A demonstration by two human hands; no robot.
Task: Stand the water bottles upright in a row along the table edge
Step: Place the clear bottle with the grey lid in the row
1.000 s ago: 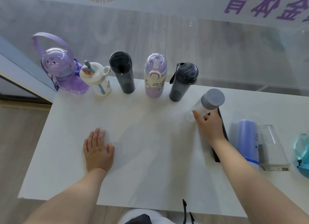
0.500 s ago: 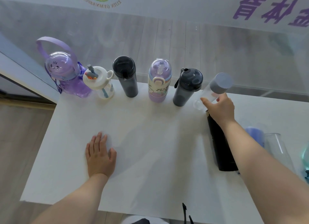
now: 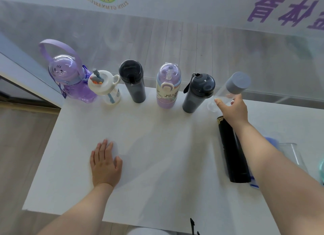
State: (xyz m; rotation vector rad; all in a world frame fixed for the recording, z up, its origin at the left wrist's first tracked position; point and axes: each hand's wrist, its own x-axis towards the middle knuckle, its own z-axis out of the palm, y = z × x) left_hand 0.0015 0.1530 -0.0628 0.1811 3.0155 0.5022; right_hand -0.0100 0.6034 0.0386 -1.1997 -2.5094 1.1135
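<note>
With the left hand (image 3: 105,163) lying flat and empty on the table (image 3: 157,164), the right hand (image 3: 232,110) clasps the clear grey-capped bottle (image 3: 228,92), tilted at the row's right end along the far edge, where a careless release could tip it against the neighbouring dark grey bottle (image 3: 197,92).

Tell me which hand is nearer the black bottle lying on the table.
Right. The right hand grips the clear grey-capped bottle just beyond the black bottle's top end; the left hand rests flat, far off to its left.
</note>
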